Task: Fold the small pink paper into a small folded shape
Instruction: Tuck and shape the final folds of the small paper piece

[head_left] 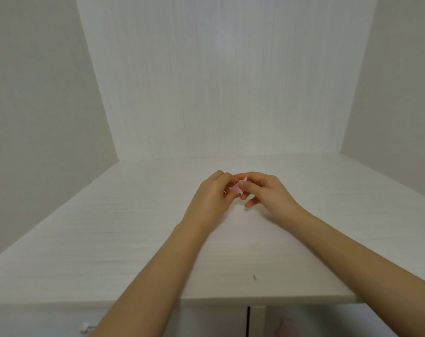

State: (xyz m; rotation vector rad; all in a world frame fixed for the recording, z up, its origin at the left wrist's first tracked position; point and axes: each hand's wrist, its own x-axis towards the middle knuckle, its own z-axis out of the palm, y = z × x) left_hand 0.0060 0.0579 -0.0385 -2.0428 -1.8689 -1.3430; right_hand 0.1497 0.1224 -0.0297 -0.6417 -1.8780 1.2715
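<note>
A small pink paper [236,188], folded into a compact shape with pointed tips, sits between my two hands just above the white table [109,239]. My left hand [212,193] pinches its left side with curled fingers. My right hand [265,188] pinches its right side between thumb and forefinger, the other fingers hanging loosely toward the table. Most of the paper is hidden behind my fingers.
The white table sits in an alcove with a white back wall [226,81] and side walls left and right. A small dark speck [254,278] lies near the front edge. Below the edge are cabinet doors with a knob [85,327].
</note>
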